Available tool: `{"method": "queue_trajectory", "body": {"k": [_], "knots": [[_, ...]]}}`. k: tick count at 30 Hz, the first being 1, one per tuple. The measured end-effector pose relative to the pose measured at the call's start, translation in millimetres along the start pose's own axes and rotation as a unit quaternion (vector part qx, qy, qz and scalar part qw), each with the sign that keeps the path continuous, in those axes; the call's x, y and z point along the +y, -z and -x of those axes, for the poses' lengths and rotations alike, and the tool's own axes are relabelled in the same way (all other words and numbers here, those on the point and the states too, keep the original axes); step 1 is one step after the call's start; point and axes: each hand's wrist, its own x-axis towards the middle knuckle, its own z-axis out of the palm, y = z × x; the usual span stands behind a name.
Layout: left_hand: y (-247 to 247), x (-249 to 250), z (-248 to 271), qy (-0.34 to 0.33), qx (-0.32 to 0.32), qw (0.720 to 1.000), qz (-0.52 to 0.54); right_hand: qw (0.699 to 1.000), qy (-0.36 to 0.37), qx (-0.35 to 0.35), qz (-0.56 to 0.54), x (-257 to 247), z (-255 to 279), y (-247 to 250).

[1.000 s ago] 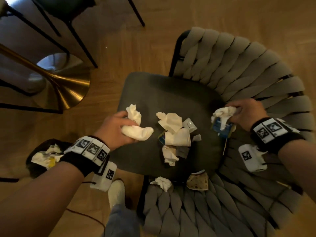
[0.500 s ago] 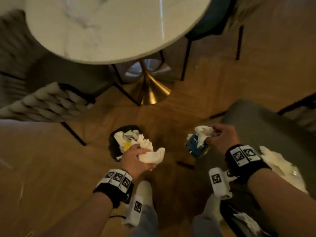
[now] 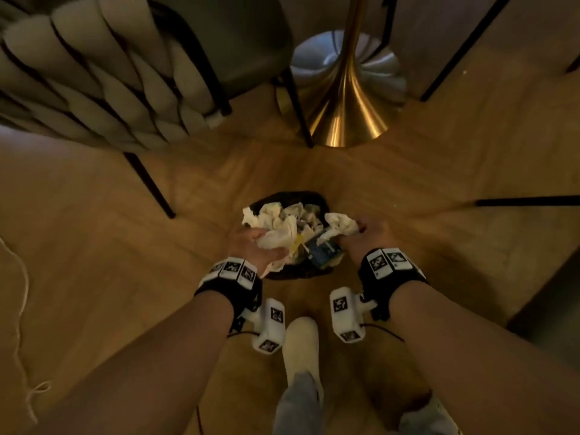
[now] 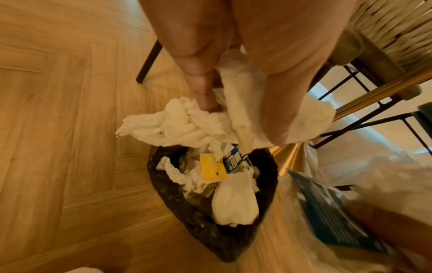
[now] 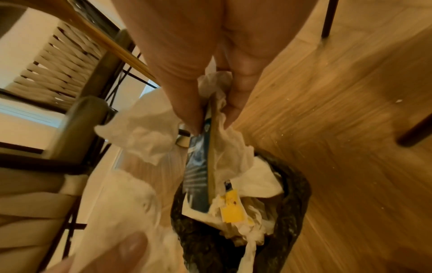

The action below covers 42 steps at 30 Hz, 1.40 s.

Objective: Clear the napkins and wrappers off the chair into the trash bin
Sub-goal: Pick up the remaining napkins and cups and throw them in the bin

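The black-lined trash bin (image 3: 292,196) stands on the wood floor, filled with crumpled napkins and a yellow wrapper (image 4: 214,170). My left hand (image 3: 251,243) is over its left rim and grips a bunch of white napkins (image 4: 187,125). Over the right rim, my right hand (image 3: 370,237) pinches a white napkin (image 5: 229,147) together with a blue wrapper (image 5: 198,175), which hangs down into the bin's mouth (image 5: 294,203). The chair seat with the other litter is out of view.
A woven-back chair (image 3: 94,73) stands at the far left, its black legs near the bin. The gold table base (image 3: 345,114) is just beyond the bin. A dark seat edge (image 3: 558,302) is at right. My white-shod foot (image 3: 299,346) is below the bin; a string (image 3: 18,277) lies at left.
The view swung from the chair seat to the floor. Both hands carried their napkins and the blue wrapper over and down to the mouth of the bin.
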Motion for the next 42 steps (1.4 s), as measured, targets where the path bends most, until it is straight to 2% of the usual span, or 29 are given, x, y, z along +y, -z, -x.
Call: {"method": "queue_trajectory", "body": {"k": [4,7,9,15,22,27,32,38,40,42], "knots": [[-13,-10,-42,-0.019,-0.023,0.999,-0.025,1.0,-0.007,-0.001,-0.013,2,-34,-46],[-19,-13,-59,-0.058,-0.052,0.996,-0.043,0.999,0.001,-0.029,0.031,3,-45,-65],[-19,-15,-61,-0.059,-0.072,0.995,-0.019,0.997,0.019,-0.044,0.061,4,-45,-69],[-5,-24,-56,-0.073,-0.044,0.996,0.029,0.998,0.022,-0.043,0.049,3,-37,-58],[-20,-11,-47,-0.12,-0.065,0.988,0.071,0.996,0.069,-0.018,0.045,9,-28,-47],[-36,-5,-57,-0.141,-0.005,0.988,0.066,0.998,0.065,-0.009,0.005,24,-26,-45],[-38,-1,-62,-0.151,0.049,0.987,-0.017,0.998,0.067,-0.003,-0.015,35,-27,-41],[-28,2,-46,-0.135,0.015,0.991,0.012,0.997,0.062,-0.013,-0.045,35,-15,-38],[-22,5,-32,-0.142,0.018,0.99,-0.002,0.997,0.054,-0.027,-0.046,32,-2,-28],[-15,12,-9,-0.145,-0.014,0.988,-0.046,0.997,0.042,-0.045,-0.046,28,18,-8]]}}
